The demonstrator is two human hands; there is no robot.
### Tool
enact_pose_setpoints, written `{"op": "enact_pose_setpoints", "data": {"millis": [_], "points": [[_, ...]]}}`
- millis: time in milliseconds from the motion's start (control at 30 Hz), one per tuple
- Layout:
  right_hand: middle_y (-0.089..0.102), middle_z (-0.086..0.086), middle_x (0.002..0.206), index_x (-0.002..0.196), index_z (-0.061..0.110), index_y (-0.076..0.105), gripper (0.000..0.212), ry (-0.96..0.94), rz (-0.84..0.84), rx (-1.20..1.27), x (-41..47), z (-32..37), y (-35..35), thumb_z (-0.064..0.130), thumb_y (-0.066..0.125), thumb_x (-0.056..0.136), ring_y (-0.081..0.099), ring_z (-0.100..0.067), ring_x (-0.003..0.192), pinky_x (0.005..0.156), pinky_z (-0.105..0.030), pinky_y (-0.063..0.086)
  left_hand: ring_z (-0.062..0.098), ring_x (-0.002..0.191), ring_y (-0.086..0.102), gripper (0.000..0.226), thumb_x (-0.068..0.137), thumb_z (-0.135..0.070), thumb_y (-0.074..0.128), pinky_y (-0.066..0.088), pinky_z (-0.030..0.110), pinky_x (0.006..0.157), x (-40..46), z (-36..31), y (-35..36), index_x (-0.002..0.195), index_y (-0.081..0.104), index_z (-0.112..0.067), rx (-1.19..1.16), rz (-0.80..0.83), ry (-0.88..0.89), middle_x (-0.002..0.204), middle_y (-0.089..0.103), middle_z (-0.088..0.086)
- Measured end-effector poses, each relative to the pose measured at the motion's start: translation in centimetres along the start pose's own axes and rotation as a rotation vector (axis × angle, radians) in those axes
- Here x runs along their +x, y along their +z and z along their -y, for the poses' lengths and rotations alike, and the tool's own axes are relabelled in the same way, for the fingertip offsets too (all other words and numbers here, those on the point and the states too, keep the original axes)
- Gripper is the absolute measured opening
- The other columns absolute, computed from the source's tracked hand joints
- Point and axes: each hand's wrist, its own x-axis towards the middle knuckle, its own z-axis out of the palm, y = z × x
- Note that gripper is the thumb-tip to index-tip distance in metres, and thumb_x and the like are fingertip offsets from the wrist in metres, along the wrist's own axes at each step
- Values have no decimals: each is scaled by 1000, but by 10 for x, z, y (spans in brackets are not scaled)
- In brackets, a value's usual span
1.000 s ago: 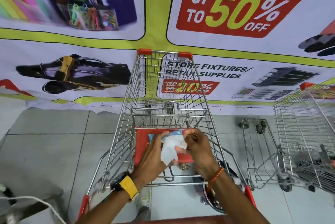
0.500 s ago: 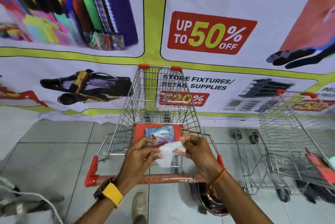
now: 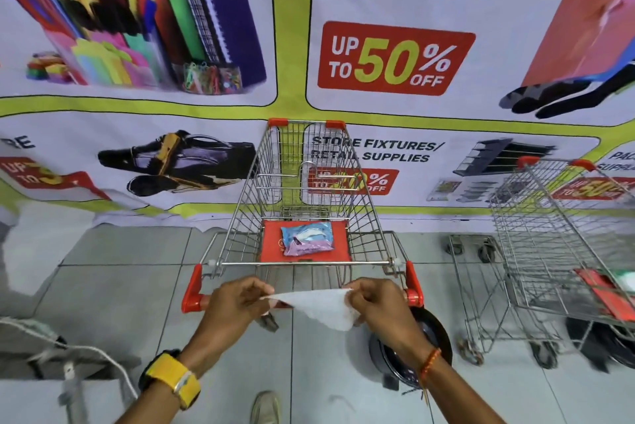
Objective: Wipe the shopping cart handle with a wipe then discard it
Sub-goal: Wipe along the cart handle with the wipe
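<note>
A white wipe point(image 3: 321, 307) is stretched out flat between both hands, just above the cart handle. My left hand point(image 3: 237, 300) pinches its left corner and my right hand point(image 3: 372, 300) pinches its right edge. The wire shopping cart point(image 3: 309, 190) stands straight ahead. Its red-ended handle point(image 3: 192, 289) runs across behind my hands and is mostly hidden by them. A blue and purple pack of wipes point(image 3: 307, 238) lies on the cart's red child-seat flap point(image 3: 271, 245).
A second wire cart point(image 3: 556, 234) stands to the right. A black round bin point(image 3: 412, 351) sits on the tiled floor below my right wrist. An advertising banner point(image 3: 395, 59) covers the wall ahead. A white cord point(image 3: 86, 351) lies at the lower left.
The wipe, crumpled between both hands over the seat a second ago, is now pulled open and flat. My hands moved apart and back to the handle; the view drew back and tilted up.
</note>
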Motion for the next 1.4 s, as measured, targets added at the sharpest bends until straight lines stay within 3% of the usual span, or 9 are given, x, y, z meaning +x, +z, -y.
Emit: {"op": "enact_pose_setpoints", "data": {"millis": [200,367,600,733,833,933,1100,1200,1400], "points": [[70,-3,84,63,20,63,33,-66,-108,-313,-1,-13,10,16,59,96,65,-23,84,79,-47,59,9,82,73,9,87,-15,73,54,17,68,-5,0,-11,84,78,-23,113,155,-48,88,80,-2],[66,-3,109,91,14,80,20,-140,-249,-691,14,-16,24,25,64,91,53,-25,105,90,-44,50,5,77,70,5,84,-17,76,48,10,65,18,1,-9,83,79,-20,432,112,90,80,78,-5],[68,-3,110,93,25,75,8,-117,-382,-831,24,-26,39,24,72,85,57,-29,104,85,-46,48,-4,65,60,10,76,-19,82,37,4,57,38,6,-7,84,79,-25,589,86,109,73,70,-14],[69,-4,110,105,22,72,19,-156,-495,-883,24,-32,48,22,74,86,60,-30,101,81,-46,49,-8,65,62,21,72,-15,86,42,7,56,43,11,-8,86,75,-26,483,91,100,71,71,-8],[72,-7,109,108,13,72,20,-385,-580,-744,22,-39,61,9,66,89,64,-29,98,83,-43,53,-3,66,60,31,68,-22,89,41,9,61,48,17,-12,94,73,-27,470,75,94,76,71,-10],[77,-8,114,111,7,75,26,-596,-418,-528,19,-37,87,7,56,94,69,-23,105,95,-34,56,-5,78,58,39,66,-28,91,41,9,68,52,25,-24,101,72,-26,471,62,162,85,70,-14],[80,6,110,118,24,74,25,-661,-196,-760,33,-33,127,26,67,95,73,-18,93,79,-31,58,23,99,61,27,87,-35,59,44,30,86,70,38,-68,105,72,-21,704,-161,407,105,73,0],[78,9,91,108,30,74,21,-623,-221,-858,41,-25,149,39,58,98,70,-19,78,69,-33,51,33,117,59,38,94,-34,46,43,41,103,77,53,-82,118,68,-14,767,-92,382,121,69,11],[73,4,80,102,29,69,27,-665,-268,-942,52,-15,203,44,46,102,67,-23,71,66,-36,47,14,134,48,72,97,-64,13,23,38,122,77,70,-83,132,58,-20,600,6,319,136,61,-3]]}}
